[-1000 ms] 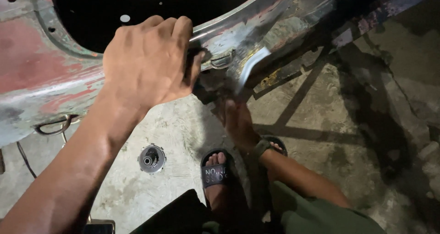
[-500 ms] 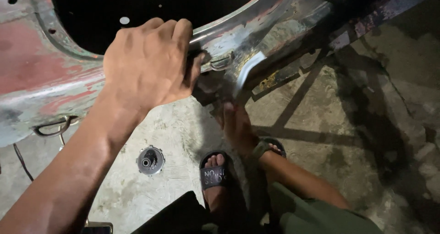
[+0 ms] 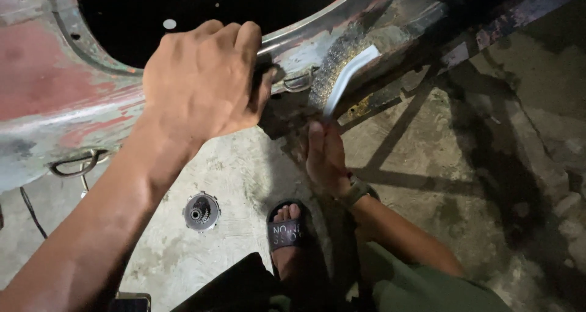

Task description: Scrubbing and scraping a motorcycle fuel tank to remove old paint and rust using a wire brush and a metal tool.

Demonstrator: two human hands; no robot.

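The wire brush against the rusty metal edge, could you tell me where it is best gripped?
Grip the wire brush by its pale handle end, from below, where the right hand sits. The bristles face up against the metal panel, so only the lower end is free. The left hand steadies the panel's edge.

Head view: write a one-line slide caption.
Left hand grips a worn metal panel while the right hand works a wire brush against it.

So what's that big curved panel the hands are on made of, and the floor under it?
The curved panel looks like sheet metal: bare grey patches show through worn red paint, with rough, rusty-looking speckling near the bend. The left hand grips its rim; the right hand reaches up beneath it. The floor seems to be rough, unpainted concrete, pale, stained and uneven.
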